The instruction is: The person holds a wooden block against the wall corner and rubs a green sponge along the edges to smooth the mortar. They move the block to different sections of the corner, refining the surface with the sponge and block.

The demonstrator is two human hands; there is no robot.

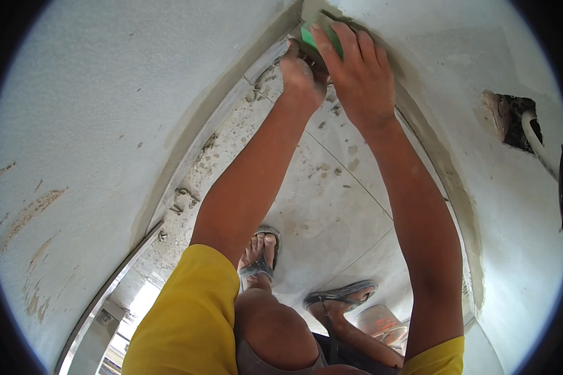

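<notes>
Up in the corner where two walls meet, my right hand [363, 78] is closed over a green block [309, 36], its fingers laid across the top against the right wall [444, 75]. Just below and to its left, my left hand [301, 78] is curled close under the block, thumb pointing up along the left wall's base. What the left fingers grip is hidden, and I cannot tell it. Grey, damp-looking bands of filler [428, 128] run along the foot of both walls near the hands.
The tiled floor [325, 187] is speckled with debris and mortar bits. A recessed wall box [516, 122] with a white conduit [538, 140] is at right. A bucket [381, 325] stands behind my sandalled foot [341, 300]. A metal-edged opening [116, 284] lies lower left.
</notes>
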